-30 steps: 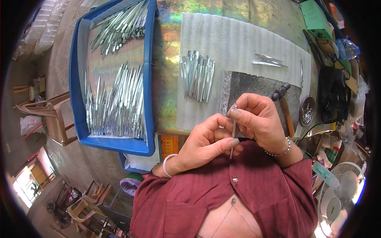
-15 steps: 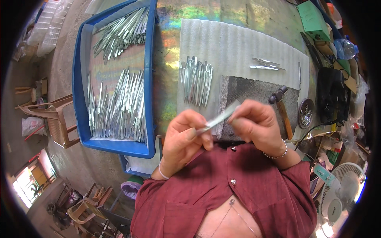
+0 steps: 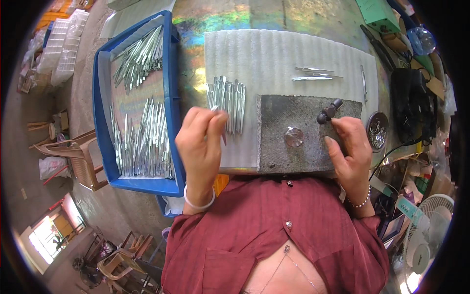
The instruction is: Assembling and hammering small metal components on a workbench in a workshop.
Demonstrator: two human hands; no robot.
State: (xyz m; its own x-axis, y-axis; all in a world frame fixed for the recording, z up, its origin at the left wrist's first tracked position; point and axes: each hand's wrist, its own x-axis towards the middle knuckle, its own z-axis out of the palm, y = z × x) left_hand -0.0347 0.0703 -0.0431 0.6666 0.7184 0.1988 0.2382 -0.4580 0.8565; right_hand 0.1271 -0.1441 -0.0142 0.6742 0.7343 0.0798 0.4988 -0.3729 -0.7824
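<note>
The left hand (image 3: 201,143) pinches a slim metal piece (image 3: 214,109) between thumb and fingertips, its bright tip poking out above the knuckles; the grip is narrow and closed on that piece. It hovers just beside a small pile of similar metal pieces (image 3: 229,104) lying on a ribbed white foam sheet (image 3: 274,54), close to the pile's lower left edge. A white bangle (image 3: 198,202) circles the wrist.

The right hand (image 3: 348,152) wraps around the handle of a small hammer (image 3: 329,111), whose dark head rests over the far right corner of a grey stone block (image 3: 293,117). That grip is closed on the handle, fingers curled over it, and the handle itself is mostly hidden under the palm. A beaded bracelet (image 3: 361,202) sits on this wrist. Near the middle of the block lies a small round shiny metal piece (image 3: 293,136), well apart from both hands.

Farther up the foam sheet, a few more loose metal pieces (image 3: 313,74) lie side by side. To the left of the sheet, a blue tray (image 3: 172,98) holds two large heaps of the same thin silvery pieces. To the right of the block, a round metal dish (image 3: 378,131) sits on the iridescent surface (image 3: 235,17), with dark cables and clutter beyond it.
</note>
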